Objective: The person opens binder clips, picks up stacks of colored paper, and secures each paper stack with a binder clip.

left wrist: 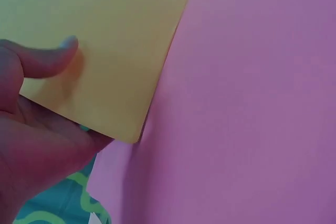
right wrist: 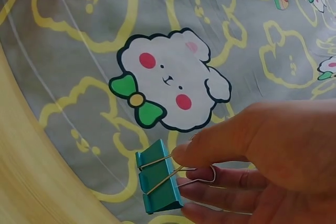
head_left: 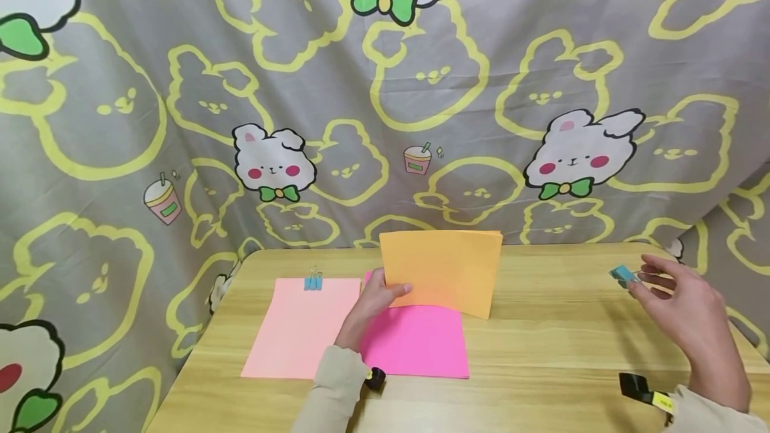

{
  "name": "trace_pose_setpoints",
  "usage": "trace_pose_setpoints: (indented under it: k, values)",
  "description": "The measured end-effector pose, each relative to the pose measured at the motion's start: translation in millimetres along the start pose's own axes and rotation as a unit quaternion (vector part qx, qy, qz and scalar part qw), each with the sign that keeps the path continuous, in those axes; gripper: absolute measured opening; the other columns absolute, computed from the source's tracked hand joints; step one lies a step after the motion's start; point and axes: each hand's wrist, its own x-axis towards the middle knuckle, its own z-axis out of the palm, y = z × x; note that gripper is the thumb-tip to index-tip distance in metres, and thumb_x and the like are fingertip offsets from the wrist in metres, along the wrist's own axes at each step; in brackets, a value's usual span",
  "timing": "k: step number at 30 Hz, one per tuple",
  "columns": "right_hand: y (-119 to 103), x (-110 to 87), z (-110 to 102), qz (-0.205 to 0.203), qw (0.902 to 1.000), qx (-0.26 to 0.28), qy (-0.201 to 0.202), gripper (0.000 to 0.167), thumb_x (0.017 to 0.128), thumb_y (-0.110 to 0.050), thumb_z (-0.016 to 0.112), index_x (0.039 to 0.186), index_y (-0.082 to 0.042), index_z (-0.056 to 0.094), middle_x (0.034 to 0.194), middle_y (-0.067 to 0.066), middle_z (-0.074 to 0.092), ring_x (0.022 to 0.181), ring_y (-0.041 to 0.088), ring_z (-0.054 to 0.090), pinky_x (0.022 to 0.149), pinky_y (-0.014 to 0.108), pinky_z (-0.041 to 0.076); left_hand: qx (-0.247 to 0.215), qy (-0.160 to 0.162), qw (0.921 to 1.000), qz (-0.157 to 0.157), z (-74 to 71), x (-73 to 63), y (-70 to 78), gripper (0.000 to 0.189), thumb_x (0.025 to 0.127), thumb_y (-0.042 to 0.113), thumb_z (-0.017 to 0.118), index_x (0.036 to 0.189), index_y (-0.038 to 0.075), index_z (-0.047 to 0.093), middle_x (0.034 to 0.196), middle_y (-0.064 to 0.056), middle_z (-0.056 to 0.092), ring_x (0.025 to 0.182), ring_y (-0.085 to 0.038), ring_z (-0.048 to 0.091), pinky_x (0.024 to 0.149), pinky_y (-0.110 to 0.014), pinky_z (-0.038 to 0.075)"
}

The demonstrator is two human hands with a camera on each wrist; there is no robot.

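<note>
Orange paper [head_left: 445, 269] stands raised over the table, held at its left edge by my left hand [head_left: 377, 299], thumb on the near face and fingers behind. In the left wrist view the thumb presses on the orange paper [left wrist: 121, 72] near a corner. Under it lies bright pink paper [head_left: 421, 346]. Off to the right, above the table, my right hand [head_left: 686, 299] pinches a teal binder clip [head_left: 624, 275] by its wire handles. The right wrist view shows the binder clip [right wrist: 159, 178] with its closed edge and wires between thumb and fingers.
Light pink paper [head_left: 295, 333] lies at the left of the wooden table [head_left: 541, 366], with another teal binder clip [head_left: 313, 283] on its top edge. A grey patterned curtain [head_left: 361, 99] hangs behind the table's far edge.
</note>
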Motion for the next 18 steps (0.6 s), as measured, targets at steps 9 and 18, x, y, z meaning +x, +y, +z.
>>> trace_pose_setpoints:
  k: [9,18]
  values:
    - [3.4,1.0,3.2,-0.057,0.9982,0.017,0.003,0.057,0.084,0.001,0.077,0.133,0.016,0.054,0.113,0.034,0.064,0.080,-0.027,0.046,0.064,0.005,0.042,0.007,0.000,1.0000,0.002,1.0,-2.4,2.4,0.028,0.093,0.001,0.072,0.119,-0.004,0.064,0.107,-0.008,0.072,0.095,-0.014,0.063,0.088,-0.032,0.052]
    - [0.8,2.8,5.7,-0.056,0.9984,0.001,-0.005,0.056,0.083,-0.003,0.080,0.131,0.013,0.057,0.113,0.032,0.066,0.085,0.016,0.075,0.080,0.028,0.051,0.020,-0.003,0.9996,0.019,1.6,-3.9,-0.4,0.026,0.098,0.010,0.070,0.121,0.001,0.063,0.094,0.000,0.066,0.084,-0.012,0.053,0.079,-0.028,0.047]
